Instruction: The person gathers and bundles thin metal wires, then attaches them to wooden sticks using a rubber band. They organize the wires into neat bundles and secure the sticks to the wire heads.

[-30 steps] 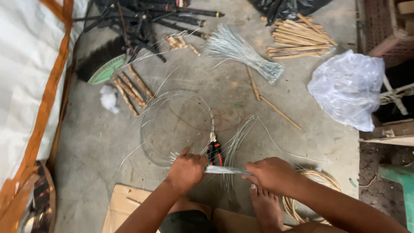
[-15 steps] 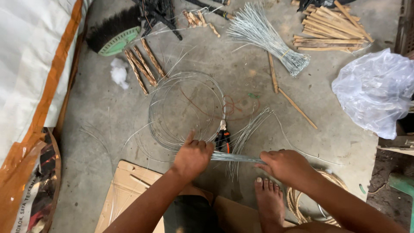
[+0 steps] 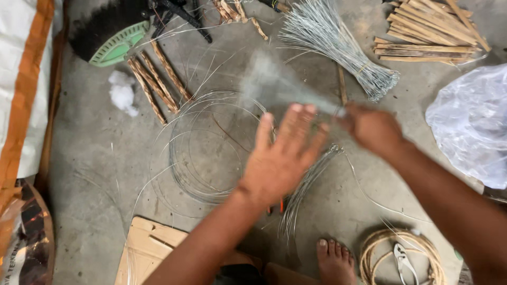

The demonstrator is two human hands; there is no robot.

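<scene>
A grey concrete floor [image 3: 95,158] is filling the view, and everything is lying on it. At nine o'clock a white sack with an orange band [image 3: 24,79] is running along the edge. At three o'clock a crumpled clear plastic bag [image 3: 470,132] is sitting. At twelve o'clock a tied sheaf of grey wires [image 3: 338,45] is fanning out, and just right of it, toward one o'clock, a stack of split bamboo sticks [image 3: 428,34] is lying. In the middle a loose coil of thin wire [image 3: 203,153] is spreading in wide rings.

Over that coil's right part the left hand [image 3: 280,158] is hovering flat, fingers spread and gripping nothing. At two o'clock from it the right hand [image 3: 372,129] is closing around one end of a bundle of short wires [image 3: 280,84], which is blurring into a grey smear slanting up toward eleven o'clock. Below the left hand more cut wires [image 3: 303,184] are lying in a slanting strand.

At eleven o'clock a green-headed black brush [image 3: 108,34] is resting, with brown sticks [image 3: 158,79] beside it. At five o'clock a rattan ring [image 3: 372,248] is encircling white pliers [image 3: 404,261], beside a bare foot [image 3: 332,261].
</scene>
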